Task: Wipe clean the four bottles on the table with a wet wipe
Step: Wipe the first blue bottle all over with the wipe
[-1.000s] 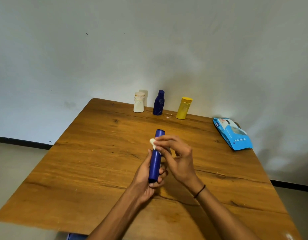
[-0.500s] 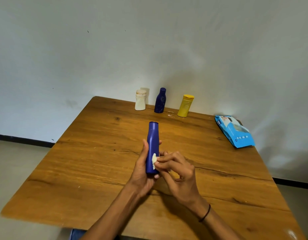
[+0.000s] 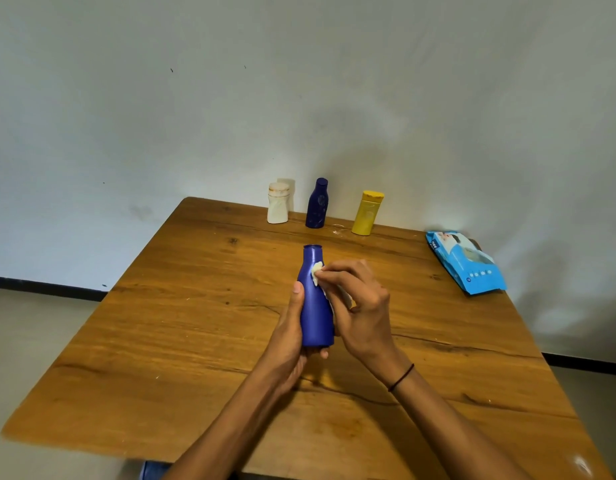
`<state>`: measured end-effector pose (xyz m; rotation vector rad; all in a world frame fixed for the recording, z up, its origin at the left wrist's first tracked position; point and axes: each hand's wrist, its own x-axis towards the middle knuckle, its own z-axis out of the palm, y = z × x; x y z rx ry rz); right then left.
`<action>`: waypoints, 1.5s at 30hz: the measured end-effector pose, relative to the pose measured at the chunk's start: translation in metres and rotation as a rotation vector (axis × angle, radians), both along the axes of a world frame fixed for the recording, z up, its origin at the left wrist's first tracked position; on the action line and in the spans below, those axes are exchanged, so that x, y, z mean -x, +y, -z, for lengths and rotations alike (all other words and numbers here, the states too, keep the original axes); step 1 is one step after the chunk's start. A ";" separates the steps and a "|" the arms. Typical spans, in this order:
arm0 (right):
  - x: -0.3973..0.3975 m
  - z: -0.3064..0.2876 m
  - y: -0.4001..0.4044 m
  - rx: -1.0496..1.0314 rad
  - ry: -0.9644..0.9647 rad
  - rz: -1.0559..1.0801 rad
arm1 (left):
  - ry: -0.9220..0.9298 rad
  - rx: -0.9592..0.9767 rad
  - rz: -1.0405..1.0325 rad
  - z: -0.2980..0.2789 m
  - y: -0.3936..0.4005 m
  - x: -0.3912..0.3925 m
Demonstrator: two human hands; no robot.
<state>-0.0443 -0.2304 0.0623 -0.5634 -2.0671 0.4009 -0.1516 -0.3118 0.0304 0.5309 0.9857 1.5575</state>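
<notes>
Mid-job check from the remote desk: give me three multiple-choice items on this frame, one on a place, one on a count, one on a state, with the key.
1. Where does the wet wipe pack lie?
A. table's right edge
B. table's left edge
C. on the floor

2. How many bottles stand by the wall?
A. one
B. three
C. five

3. What is the right hand doing?
A. resting flat on the table
B. pressing a wipe on the held blue bottle
C. opening the pack

Key: 1 A, the pack sits at the right edge. 2 B, white, dark blue and yellow bottles stand there. 3 B, the left hand grips the bottle while the wipe touches its shoulder.
</notes>
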 end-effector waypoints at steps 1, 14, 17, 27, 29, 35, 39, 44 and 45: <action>0.000 0.000 -0.001 0.015 0.002 -0.002 | -0.001 0.007 -0.003 0.001 0.000 0.000; -0.031 0.016 -0.011 -0.160 -0.247 -0.339 | -0.073 0.059 -0.067 0.010 0.009 0.008; -0.022 0.006 0.002 -0.126 -0.184 -0.237 | -0.084 0.057 -0.065 0.008 0.008 0.000; -0.013 0.031 -0.028 0.058 -0.038 -0.122 | -0.385 0.004 -0.148 0.015 0.011 0.009; -0.021 0.035 -0.036 -0.045 -0.143 -0.266 | -0.388 0.026 -0.150 0.017 0.009 0.008; -0.020 0.025 -0.025 -0.156 -0.183 -0.225 | -0.301 0.077 -0.139 0.015 0.008 -0.006; -0.014 0.021 -0.025 -0.178 -0.081 -0.032 | -0.307 0.057 -0.139 0.009 0.006 -0.012; -0.005 0.025 -0.039 0.099 0.181 0.135 | -0.501 -0.012 -0.108 0.011 0.005 -0.009; -0.004 0.028 -0.045 0.150 0.210 0.157 | -0.542 -0.018 -0.095 0.012 0.005 -0.009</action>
